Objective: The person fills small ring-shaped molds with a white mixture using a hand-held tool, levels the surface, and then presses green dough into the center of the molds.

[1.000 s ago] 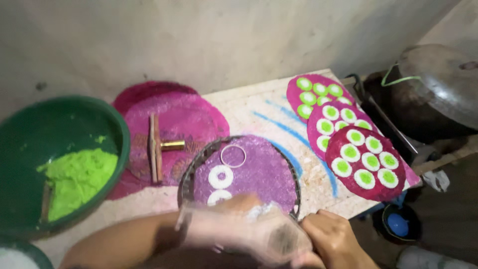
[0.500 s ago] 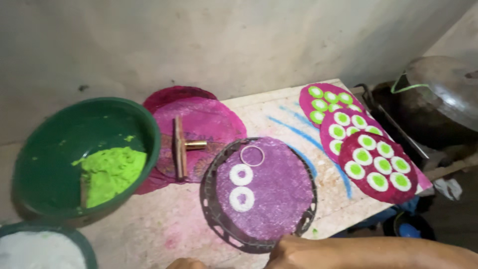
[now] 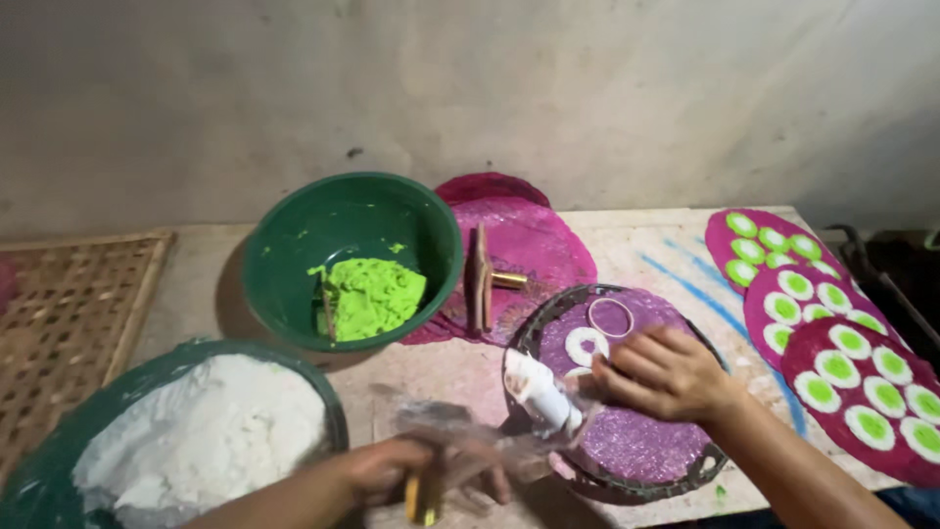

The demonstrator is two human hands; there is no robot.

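Observation:
My left hand (image 3: 421,472) grips the back end of a clear plastic bag (image 3: 490,436) that holds a roll of white dough (image 3: 539,392). My right hand (image 3: 666,372) curls over the bag's front end, on top of a round purple tray (image 3: 636,441) with a dark rim. Two white dough rings lie on that tray: a thick one (image 3: 586,345) by my right fingers and a thin one (image 3: 612,315) behind it.
A green bowl (image 3: 294,245) with green dough stands at the back. A bowl of white flour (image 3: 196,431) sits at front left. Behind the tray, a wooden tool (image 3: 482,279) rests on magenta mats (image 3: 534,240). Mats with green-and-white discs (image 3: 832,343) lie right; woven tray (image 3: 69,323) left.
The view has swung left and down, and both hands have come back into it. My right hand has come up onto the purple tray with the bag.

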